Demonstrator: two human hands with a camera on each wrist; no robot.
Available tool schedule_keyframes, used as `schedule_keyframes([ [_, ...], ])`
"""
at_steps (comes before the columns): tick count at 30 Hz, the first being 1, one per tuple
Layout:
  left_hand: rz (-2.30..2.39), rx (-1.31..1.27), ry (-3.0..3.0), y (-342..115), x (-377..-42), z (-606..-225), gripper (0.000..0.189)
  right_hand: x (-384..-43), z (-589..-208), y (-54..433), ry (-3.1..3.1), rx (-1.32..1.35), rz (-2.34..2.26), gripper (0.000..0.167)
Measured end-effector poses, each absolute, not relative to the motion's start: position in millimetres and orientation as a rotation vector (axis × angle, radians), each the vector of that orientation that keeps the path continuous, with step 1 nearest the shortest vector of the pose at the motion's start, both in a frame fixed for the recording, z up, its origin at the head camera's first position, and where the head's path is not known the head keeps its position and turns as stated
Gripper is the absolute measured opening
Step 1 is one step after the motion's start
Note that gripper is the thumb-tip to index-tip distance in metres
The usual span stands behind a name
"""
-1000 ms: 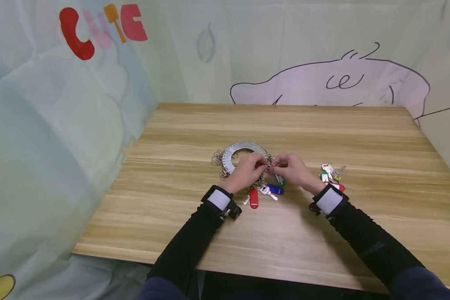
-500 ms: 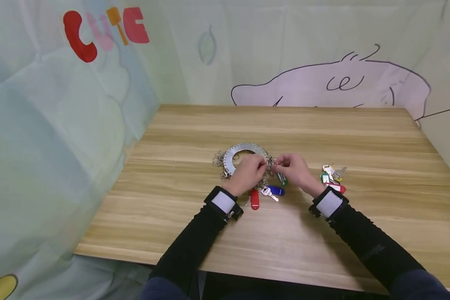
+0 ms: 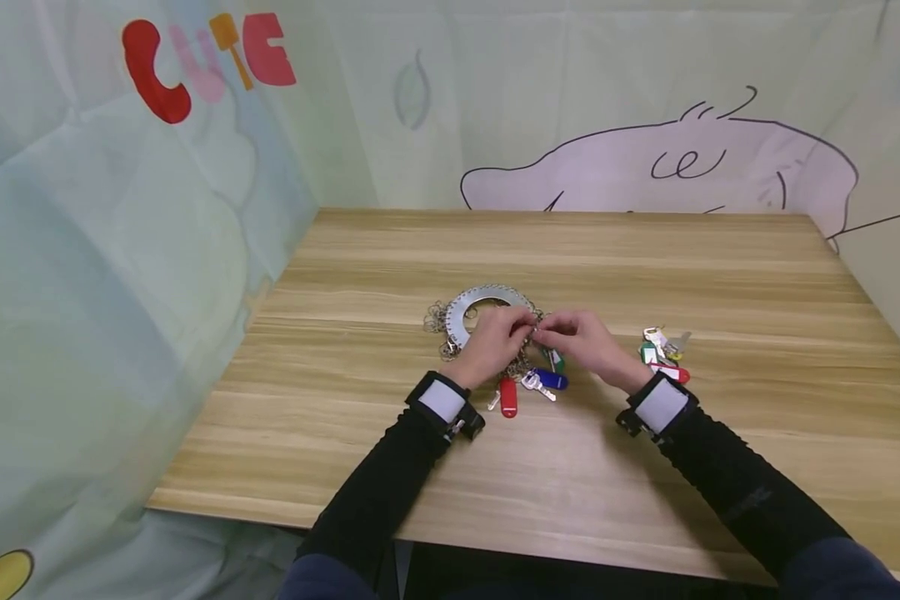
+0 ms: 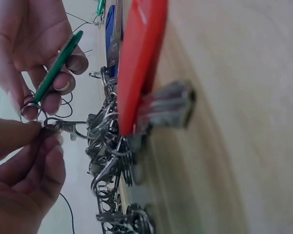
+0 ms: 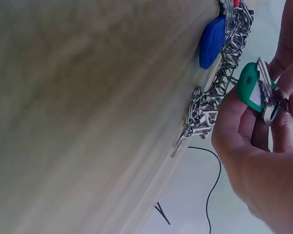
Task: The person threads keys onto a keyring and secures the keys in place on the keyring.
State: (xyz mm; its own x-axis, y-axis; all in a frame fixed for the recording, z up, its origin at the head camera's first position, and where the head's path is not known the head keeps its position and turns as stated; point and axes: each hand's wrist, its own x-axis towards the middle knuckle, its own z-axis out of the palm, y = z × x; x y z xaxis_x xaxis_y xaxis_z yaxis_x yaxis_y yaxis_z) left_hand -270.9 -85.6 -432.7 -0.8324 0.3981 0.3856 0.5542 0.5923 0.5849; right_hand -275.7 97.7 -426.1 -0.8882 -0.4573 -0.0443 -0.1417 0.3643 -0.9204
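We find the left hand point(image 3: 491, 340) pinching a metal clasp point(image 4: 66, 126), the right hand point(image 3: 588, 342) the key ring point(image 4: 29, 109) of a green tag point(image 4: 58, 67), both beside the round metal plate point(image 3: 456, 321) on the tabletop point(image 3: 570, 483).

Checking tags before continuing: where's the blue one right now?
In the head view, the blue tag is right of the leftmost red tag, beside a silver key.

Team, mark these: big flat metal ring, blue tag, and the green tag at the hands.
metal ring point(image 3: 456, 319): head view, left side of its flat band
blue tag point(image 5: 213, 43): right wrist view, middle of its body
green tag point(image 5: 247, 86): right wrist view, its uncovered green side
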Motion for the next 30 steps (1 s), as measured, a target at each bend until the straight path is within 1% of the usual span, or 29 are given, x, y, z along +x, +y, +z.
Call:
schedule_keyframes([
  [5, -1.114, -0.822, -2.600, -86.2, -270.6, -433.4, 0.012, -276.6, -426.9, 98.1, 2.324, -0.512, -1.545, 0.027],
  [11, -1.103, -0.849, -2.567, -86.2, -269.4, -433.4, 0.011, -275.5, -425.6, 98.7, 2.289, -0.529, -1.551, 0.025],
  [22, -0.948, -0.887, -2.532, -84.5, -265.6, -431.5, 0.008, -273.9, -424.3, 96.2, 2.352, -0.503, -1.518, 0.025],
  [30, -0.880, -0.891, -2.522, -81.8, -263.9, -430.1, 0.007, -270.8, -422.7, 92.9, 2.402, -0.485, -1.543, 0.021],
])
